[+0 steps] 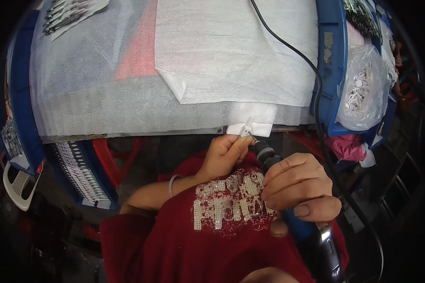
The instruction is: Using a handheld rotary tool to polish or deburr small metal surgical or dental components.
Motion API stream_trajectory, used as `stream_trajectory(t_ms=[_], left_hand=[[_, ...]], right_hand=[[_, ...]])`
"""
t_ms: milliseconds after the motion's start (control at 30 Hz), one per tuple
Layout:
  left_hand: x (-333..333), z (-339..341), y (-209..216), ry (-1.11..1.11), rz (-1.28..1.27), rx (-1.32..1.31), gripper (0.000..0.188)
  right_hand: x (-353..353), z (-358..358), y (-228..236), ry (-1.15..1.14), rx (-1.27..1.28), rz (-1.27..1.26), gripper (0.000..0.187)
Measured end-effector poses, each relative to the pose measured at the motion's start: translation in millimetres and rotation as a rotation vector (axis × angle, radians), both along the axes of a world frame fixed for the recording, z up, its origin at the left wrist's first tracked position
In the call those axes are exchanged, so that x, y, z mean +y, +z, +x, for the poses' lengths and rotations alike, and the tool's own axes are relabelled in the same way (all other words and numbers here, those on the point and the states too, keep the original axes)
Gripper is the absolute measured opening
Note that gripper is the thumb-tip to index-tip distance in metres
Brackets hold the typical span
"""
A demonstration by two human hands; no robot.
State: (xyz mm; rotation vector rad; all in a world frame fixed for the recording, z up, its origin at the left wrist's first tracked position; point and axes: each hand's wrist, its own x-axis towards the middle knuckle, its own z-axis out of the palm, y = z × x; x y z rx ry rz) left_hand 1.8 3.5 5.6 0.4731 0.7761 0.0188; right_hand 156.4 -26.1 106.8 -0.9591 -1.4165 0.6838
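Observation:
My left hand (pixel 226 153) pinches a small white plastic part (pixel 246 129) between thumb and fingers. The part is held at the table's front edge, over a folded white pad (pixel 263 128). Wrapped in my right hand (pixel 300 186) is a blue and black electric screwdriver (pixel 268 156), tilted with its tip pointing up and left at the white part. Its thin bit reaches the part beside my left thumb; whether it sits in a screw is too small to tell.
A white woven sheet (pixel 236 52) lies over the grey foam-covered table (pixel 94 108). A black cord (pixel 320 101) runs down the right side. Blue bins (pixel 329 80) flank the table; the right one holds a plastic bag of small white parts (pixel 361 92). Thin pieces (pixel 66 16) lie far left.

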Motion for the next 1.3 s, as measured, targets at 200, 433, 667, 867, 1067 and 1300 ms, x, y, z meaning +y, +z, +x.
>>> stream_trajectory(t_ms=[200,433,667,867,1067,1300], left_hand=[[0,0,0,0.001,-0.017,-0.014,0.023],[2,1,2,-0.047,0.022,0.004,0.022],[-2,-1,-2,-0.034,0.032,0.041,0.025],[-2,1,-1,-0.010,0.068,0.047,0.028],[1,3,2,-0.013,0.070,0.053,0.026],[-3,-1,-2,0.007,0.028,0.021,0.027]], right_hand=[[0,-10,2,-0.065,0.114,-0.001,0.037],[9,-12,-3,-0.095,0.129,0.011,0.026],[14,-17,-10,-0.101,0.166,0.104,0.027],[11,-14,-12,-0.090,0.175,0.126,0.029],[2,1,-9,0.002,-0.009,0.047,0.043],[5,-1,-6,0.016,0.017,0.057,0.045]])
